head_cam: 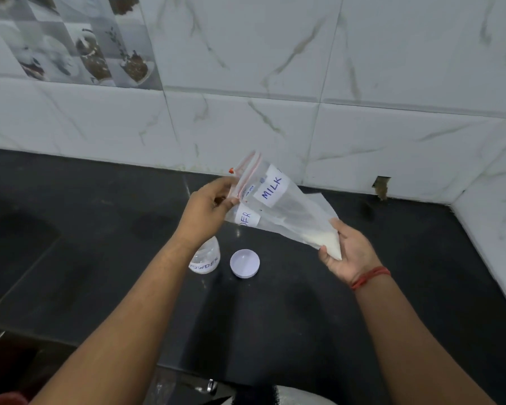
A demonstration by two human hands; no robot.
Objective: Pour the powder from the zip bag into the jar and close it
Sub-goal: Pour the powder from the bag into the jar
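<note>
A clear zip bag (278, 206) with white labels reading "MILK" and "POWDER" hangs in the air above the black counter, held at a slant. My left hand (209, 204) pinches its red zip end at the upper left. My right hand (348, 252) cups the lower corner, where a small heap of white powder (327, 242) lies. Under my left forearm stands a clear jar (205, 258) with a "POWDER" label, partly hidden, open on top. Its white lid (244, 263) lies upside down on the counter just right of the jar.
The black stone counter (275, 311) runs back to a white marble-tiled wall (275, 83) that turns a corner at the right. A hole in the tile (381, 187) sits at counter level. A metal tap or handle (212, 385) shows below the front edge.
</note>
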